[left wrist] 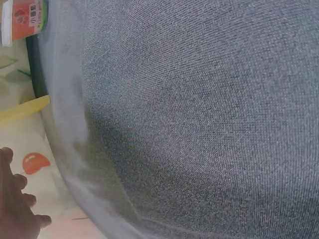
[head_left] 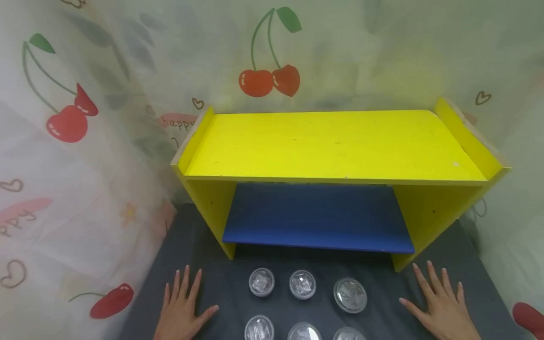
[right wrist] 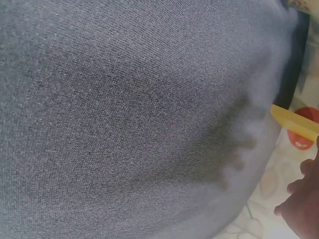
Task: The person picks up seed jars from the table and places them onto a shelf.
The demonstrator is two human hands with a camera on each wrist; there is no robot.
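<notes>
My left hand (head_left: 182, 307) lies with fingers spread at the left of the dark cloth, holding nothing. On the right side my right hand (head_left: 444, 307) is spread the same way, also without anything in it. Between them stand several round containers with clear lids, in two rows. The back row has a left container (head_left: 261, 282), a middle container (head_left: 302, 284) and a larger right container (head_left: 350, 295). The front row, partly cut off by the frame's lower edge, includes a container (head_left: 259, 328). In the left wrist view a cup with an orange label (left wrist: 27, 20) shows at the top corner.
Behind the containers stands a yellow shelf unit (head_left: 331, 146) with a blue inner shelf (head_left: 318, 217). Its side panels reach down near the back row. A dark grey cloth (head_left: 221, 293) covers the table. Cherry-print curtains (head_left: 127, 71) hang at the back and both sides.
</notes>
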